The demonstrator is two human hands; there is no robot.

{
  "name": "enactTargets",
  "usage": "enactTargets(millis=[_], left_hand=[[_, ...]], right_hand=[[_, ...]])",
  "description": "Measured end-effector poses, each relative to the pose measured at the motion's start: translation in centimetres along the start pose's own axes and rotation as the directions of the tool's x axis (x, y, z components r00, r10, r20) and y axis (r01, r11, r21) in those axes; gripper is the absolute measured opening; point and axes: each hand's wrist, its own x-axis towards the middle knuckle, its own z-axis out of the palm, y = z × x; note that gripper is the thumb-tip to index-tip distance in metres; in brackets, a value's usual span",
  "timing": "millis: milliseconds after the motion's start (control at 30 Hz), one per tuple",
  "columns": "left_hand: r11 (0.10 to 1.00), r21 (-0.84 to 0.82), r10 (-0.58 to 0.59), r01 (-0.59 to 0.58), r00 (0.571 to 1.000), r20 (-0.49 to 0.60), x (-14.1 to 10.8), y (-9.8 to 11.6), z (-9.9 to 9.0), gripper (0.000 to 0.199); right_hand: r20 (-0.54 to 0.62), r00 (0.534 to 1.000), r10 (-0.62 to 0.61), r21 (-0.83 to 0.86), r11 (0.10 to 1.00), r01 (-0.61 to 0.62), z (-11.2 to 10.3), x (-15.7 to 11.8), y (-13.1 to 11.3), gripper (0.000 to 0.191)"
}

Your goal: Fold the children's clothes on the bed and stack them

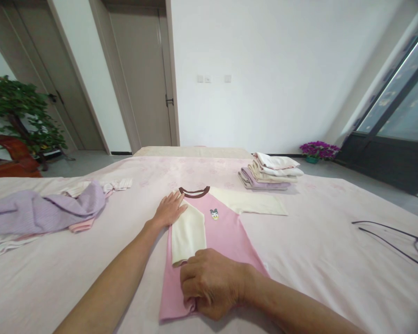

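A pink shirt (225, 234) with cream sleeves, a dark brown collar and a small duck-face print lies front up on the bed. Its left-side sleeve (190, 232) is folded down over the body, while the other sleeve (261, 202) stretches out to the right. My left hand (169, 208) rests flat with fingers extended on the shirt's left shoulder, beside the collar. Lower down, my right hand (212, 283) is closed, its curled fingers gripping pink fabric near the hem, just below the folded sleeve's cuff. Part of the hem is hidden behind that hand and forearm.
Folded clothes (271, 172) are stacked beyond the shirt's right sleeve. A loose heap of lilac and striped clothes (55, 208) lies at the left. Eyeglasses (404, 239) rest at the right on the pink bedsheet (320, 273).
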Motion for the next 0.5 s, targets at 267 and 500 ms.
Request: enactTargets(millis=[267, 500], left_hand=[[1.000, -0.020, 0.018, -0.019, 0.999, -0.042, 0.0, -0.2, 0.3, 0.067], [1.000, 0.008, -0.005, 0.006, 0.990, -0.143, -0.5, 0.3, 0.2, 0.062]], right_hand=[[0.073, 0.990, 0.118, 0.121, 0.985, -0.127, -0.8, 0.2, -1.1, 0.015], [0.158, 0.971, 0.182, 0.149, 0.967, -0.206, -1.9, 0.4, -2.1, 0.013]])
